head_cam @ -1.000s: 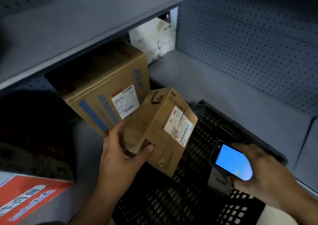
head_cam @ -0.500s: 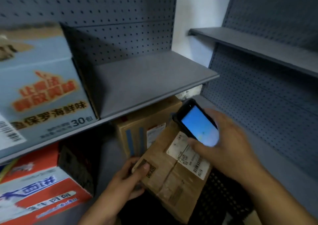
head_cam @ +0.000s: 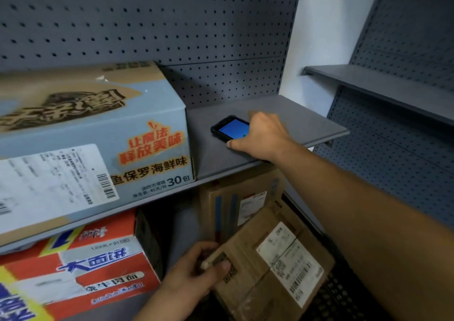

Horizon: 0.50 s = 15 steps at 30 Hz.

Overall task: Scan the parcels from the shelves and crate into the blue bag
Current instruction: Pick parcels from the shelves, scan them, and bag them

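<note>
Three cartons look unbagged: a blue carton on the middle shelf, a red carton below left, and a brown box far under the shelf. The smaller labelled parcel tilts over the black crate, its left corner pinched in the left grip. The scanner lies on the shelf, the right grip curled round its right end. No blue bag shows; most work seems ahead.

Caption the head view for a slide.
Right hand holds the scanner on the shelf; left hand grips a labelled cardboard parcel.
</note>
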Available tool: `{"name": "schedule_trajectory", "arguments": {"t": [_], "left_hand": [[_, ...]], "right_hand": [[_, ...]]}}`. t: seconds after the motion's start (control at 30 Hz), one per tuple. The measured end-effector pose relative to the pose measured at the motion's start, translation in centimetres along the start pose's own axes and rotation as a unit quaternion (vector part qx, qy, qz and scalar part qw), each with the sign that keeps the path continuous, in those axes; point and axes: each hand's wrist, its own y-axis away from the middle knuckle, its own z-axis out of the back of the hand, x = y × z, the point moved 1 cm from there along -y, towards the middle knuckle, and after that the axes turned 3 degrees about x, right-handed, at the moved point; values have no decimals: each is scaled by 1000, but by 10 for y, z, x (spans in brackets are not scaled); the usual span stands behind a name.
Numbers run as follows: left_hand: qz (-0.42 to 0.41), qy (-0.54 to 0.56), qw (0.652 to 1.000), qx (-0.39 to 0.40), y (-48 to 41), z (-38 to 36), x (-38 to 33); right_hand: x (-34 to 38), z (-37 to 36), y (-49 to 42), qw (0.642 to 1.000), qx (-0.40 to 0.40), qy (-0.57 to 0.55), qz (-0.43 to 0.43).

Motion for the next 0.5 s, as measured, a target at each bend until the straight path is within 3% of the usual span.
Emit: {"name": "schedule_trajectory", "arguments": {"t": [0.3,0.5], "left_hand": [[21,9,998,54,-11,-12,-10],[7,6,996,84,-26,-22,-23]], "right_hand": [[-8,-1,6,1000,1,-6,-3],[-97,32,100,987,-104,-105,-66]]}}
